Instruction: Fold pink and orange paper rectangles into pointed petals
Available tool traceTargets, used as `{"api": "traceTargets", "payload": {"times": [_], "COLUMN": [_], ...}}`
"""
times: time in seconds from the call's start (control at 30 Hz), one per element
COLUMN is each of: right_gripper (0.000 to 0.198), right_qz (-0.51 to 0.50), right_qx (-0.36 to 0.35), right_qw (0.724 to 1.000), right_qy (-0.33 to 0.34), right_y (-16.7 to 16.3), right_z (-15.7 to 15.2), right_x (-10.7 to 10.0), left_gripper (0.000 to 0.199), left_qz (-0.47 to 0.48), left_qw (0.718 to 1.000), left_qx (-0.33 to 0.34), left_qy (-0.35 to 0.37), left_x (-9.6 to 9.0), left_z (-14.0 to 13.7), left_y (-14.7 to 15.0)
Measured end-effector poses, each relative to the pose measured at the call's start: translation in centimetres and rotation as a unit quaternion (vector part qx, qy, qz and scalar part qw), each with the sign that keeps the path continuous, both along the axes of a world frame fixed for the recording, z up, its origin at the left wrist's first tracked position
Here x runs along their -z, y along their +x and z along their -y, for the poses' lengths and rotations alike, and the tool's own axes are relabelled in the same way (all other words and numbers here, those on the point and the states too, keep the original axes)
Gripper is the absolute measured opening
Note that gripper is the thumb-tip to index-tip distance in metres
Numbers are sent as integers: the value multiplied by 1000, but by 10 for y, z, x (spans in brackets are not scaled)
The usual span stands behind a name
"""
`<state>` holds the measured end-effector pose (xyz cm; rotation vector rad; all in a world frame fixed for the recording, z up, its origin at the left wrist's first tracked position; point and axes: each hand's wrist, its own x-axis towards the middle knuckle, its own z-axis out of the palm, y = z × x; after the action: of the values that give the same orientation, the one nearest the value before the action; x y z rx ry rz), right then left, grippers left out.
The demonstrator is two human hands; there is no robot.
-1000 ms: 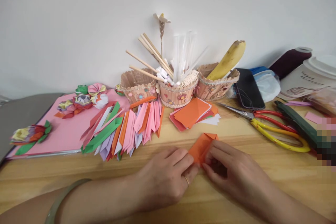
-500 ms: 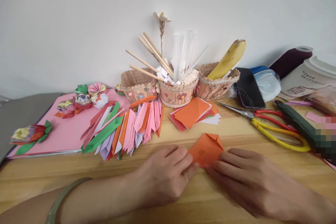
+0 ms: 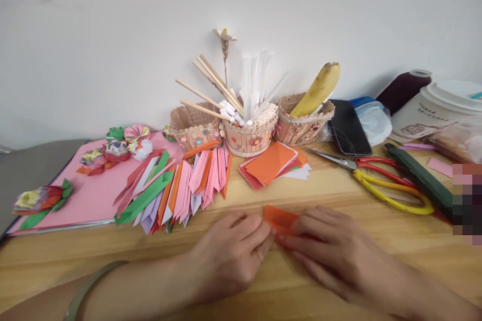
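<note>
An orange sheet of origami paper (image 3: pixel 277 217), partly folded, lies low over the wooden table between my hands. My left hand (image 3: pixel 236 247) grips its left edge, fingers curled and pressed together. My right hand (image 3: pixel 341 253) covers the right part, its fingertips pressing on the paper near the lower edge. Part of the sheet is hidden under the right fingers. Just beyond is a stack of coloured paper pieces (image 3: pixel 271 163), orange on top. To the left lies a row of folded paper strips (image 3: pixel 181 188) in pink, orange, green and purple.
Three decorated baskets stand by the wall; the middle basket (image 3: pixel 248 139) holds sticks and clear tubes, the right one a banana (image 3: pixel 318 89). Scissors (image 3: pixel 391 188), a phone (image 3: pixel 350 128) and a white cup (image 3: pixel 433 110) are at right. Paper flowers (image 3: pixel 116 150) rest on a pink sheet (image 3: pixel 94 200).
The orange paper has been folded over and shows a smaller, narrower shape. My right hand has moved left and covers more of it. The view has shifted slightly.
</note>
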<state>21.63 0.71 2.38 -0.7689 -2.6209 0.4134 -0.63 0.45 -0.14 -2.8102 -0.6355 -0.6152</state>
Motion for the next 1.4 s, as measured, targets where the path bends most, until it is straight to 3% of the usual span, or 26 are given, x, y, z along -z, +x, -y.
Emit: {"api": "traceTargets", "payload": {"times": [0.17,0.5,0.83,1.1,1.4], "right_gripper": [18,19,16,22,27], "right_qz": [-24,30,-14,-8,41], "right_qx": [147,264,220,91,21], "right_qw": [988,963,974,993,993], "right_qy": [-31,-47,-47,79,113], "right_y": [2,1,-4,0,3], "right_z": [-5,-1,0,1,2], "right_x": [5,9,11,15,12], "left_gripper": [26,31,29,20,14], "left_qz": [21,20,14,12,37], "left_qw": [1000,999,999,999,999], "left_qx": [20,43,50,31,29], "left_qy": [-5,-10,-1,-4,-19], "left_x": [-2,-3,-3,1,3], "left_z": [-3,-6,-12,-12,-10], "left_y": [-1,-1,-4,-5,-3]}}
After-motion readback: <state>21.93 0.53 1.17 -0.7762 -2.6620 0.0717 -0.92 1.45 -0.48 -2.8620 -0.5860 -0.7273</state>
